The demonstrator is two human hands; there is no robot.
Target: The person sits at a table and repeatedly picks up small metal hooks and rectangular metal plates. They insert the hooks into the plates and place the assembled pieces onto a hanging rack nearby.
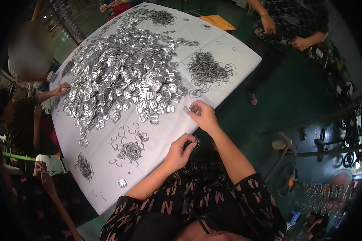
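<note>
My left hand (180,152) is closed near the table's edge in front of me, and small dark wire pieces (197,143) stick out between its thumb and fingers. Farther forward and to the right, my right hand (204,116) pinches a small silver metal buckle (186,109) by its edge. Beyond both hands spreads a large heap of shiny slotted metal buckles (124,72). A pile of curved wire hooks (209,70) lies just past my right hand. A smaller cluster of wire hooks (131,150) is left of my left hand.
The white-covered table (157,136) carries more hook piles (84,166) and a single buckle (122,183) at its near left. Other people's hands (61,89) work along the left side. Someone stands at the far right, hands (299,42) in front. An orange sheet (218,22) lies by the far edge.
</note>
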